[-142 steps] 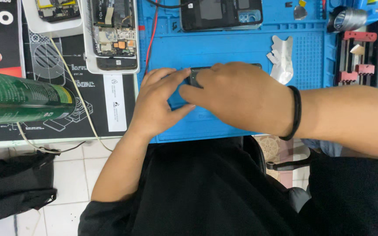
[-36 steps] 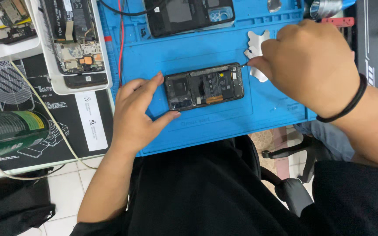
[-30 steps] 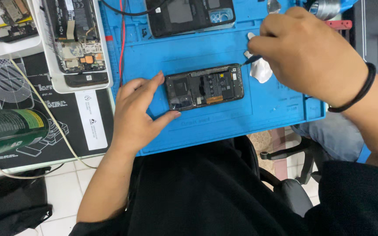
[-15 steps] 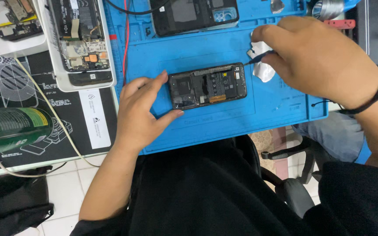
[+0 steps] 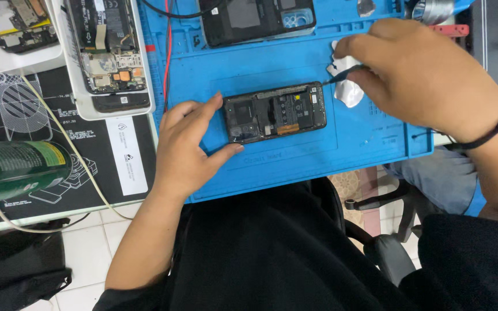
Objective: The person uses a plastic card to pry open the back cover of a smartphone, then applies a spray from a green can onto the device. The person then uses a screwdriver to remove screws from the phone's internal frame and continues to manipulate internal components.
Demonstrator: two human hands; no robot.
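Observation:
An opened black phone [image 5: 275, 112] with its back cover off lies flat on the blue work mat [image 5: 295, 155]. My left hand [image 5: 188, 147] rests on the mat with thumb and forefinger bracketing the phone's left end. My right hand [image 5: 427, 78] hovers at the phone's upper right corner, pinching a thin dark tool [image 5: 344, 74] whose tip points at that corner. A white crumpled piece [image 5: 350, 92] lies under the right hand's fingers.
Another dark phone [image 5: 257, 17] lies at the mat's top edge. Two white trays [image 5: 145, 86] on the left hold stripped phones. A green can [image 5: 15, 170] lies at the far left on a black mat, with a pale cable [image 5: 70, 150] and a red wire [image 5: 167, 52] nearby.
Early on, both hands covered the phone. The right hand then moved away to the right, picked up the thin tool near the white piece, and now holds its tip by the phone's corner.

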